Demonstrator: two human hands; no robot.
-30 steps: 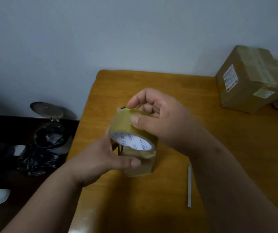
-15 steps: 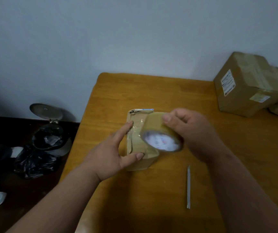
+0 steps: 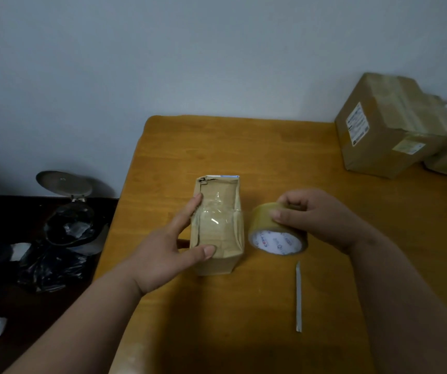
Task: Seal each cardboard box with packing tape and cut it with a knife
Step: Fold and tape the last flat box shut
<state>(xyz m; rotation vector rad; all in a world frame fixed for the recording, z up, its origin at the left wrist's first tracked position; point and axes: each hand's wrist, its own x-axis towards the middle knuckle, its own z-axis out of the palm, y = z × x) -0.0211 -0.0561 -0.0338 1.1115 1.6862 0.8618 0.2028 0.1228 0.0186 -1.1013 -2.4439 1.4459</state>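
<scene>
While my left hand [image 3: 160,249] braced small box [image 3: 218,225] mid-table, thumb and fingers spread along it, right hand [image 3: 316,217] gripped tape roll [image 3: 276,230] just beside. Taping step underway, I judged; next: knife [image 3: 298,295], to cut.

Two hands: left hand [image 3: 160,255], right hand [image 3: 316,220]. One small box [image 3: 218,228]. One tape roll [image 3: 276,230]. One knife [image 3: 298,295]. One big box [image 3: 384,128]. One bin [image 3: 71,211].

Dim room: pale wall [image 3: 163,63], wooden table [image 3: 244,147], dark floor [image 3: 6,298].
</scene>
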